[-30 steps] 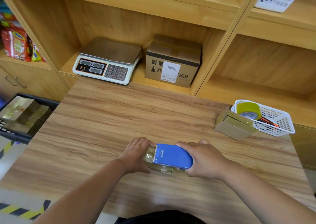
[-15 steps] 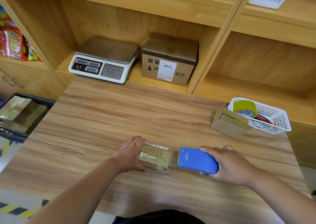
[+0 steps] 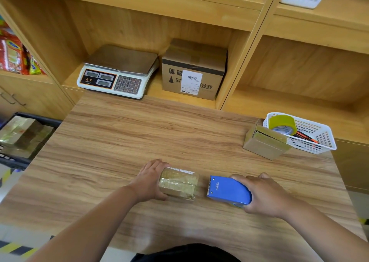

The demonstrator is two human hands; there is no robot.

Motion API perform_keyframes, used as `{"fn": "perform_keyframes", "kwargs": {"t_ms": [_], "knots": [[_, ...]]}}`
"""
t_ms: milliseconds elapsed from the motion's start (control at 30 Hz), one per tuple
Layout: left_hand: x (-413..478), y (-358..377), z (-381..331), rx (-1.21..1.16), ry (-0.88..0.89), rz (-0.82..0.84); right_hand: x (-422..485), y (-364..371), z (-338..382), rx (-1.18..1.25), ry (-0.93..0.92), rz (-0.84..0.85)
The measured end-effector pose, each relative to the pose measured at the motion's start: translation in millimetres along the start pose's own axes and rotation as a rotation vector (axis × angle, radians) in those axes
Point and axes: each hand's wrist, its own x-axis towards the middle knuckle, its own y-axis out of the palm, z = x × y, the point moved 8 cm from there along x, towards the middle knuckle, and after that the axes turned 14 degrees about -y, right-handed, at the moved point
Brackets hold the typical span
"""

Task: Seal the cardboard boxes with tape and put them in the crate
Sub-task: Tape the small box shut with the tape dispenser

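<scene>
A small cardboard box (image 3: 179, 183) wrapped in shiny clear tape lies on the wooden table (image 3: 139, 138) near its front edge. My left hand (image 3: 151, 178) grips the box's left end. My right hand (image 3: 263, 194) grips a blue tape dispenser (image 3: 227, 189) just right of the box, a small gap between them. A second cardboard box (image 3: 263, 142) stands at the table's right, against a white basket. A dark crate (image 3: 18, 142) with several taped boxes in it sits low at the left.
The white basket (image 3: 311, 136) at the right edge holds a yellow-green tape roll (image 3: 282, 124) and pens. On the shelf behind the table stand a weighing scale (image 3: 117, 76) and a large labelled cardboard box (image 3: 193, 70). Snack packets (image 3: 12, 56) fill the left shelf.
My right hand has drawn the blue dispenser rightward across the box's top and off its right end, leaving a gap. My left hand has stayed on the box's left end.
</scene>
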Motion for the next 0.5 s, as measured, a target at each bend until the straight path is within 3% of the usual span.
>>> {"fn": "perform_keyframes", "kwargs": {"t_ms": [367, 500], "knots": [[-0.4, 2.0, -1.5, 0.047, -0.001, 0.011, 26.7, 21.4, 11.5, -0.025, 0.046, 0.052], [-2.2, 0.9, -6.1, 0.173, 0.016, -0.025, 29.9, 22.5, 15.4, -0.003, 0.056, 0.044]]}}
